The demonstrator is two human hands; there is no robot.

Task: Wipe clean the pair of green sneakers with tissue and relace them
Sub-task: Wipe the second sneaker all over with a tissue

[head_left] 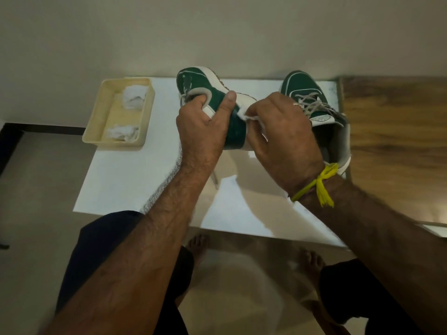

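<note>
Tissue (pixel 244 115) sits pinched in my right hand (pixel 283 131), pressed to the sole edge of the sneaker (pixel 217 105) my left hand (pixel 200 126) grips by its collar, toe pointing away from me. Second sneaker (pixel 314 102) rests just beyond my right knuckles.

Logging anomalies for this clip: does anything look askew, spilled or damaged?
Nothing damaged or spilled. One oddity: the tray of crumpled tissues overhangs the white table's left edge. A loose lace dangles from the held sneaker.
</note>
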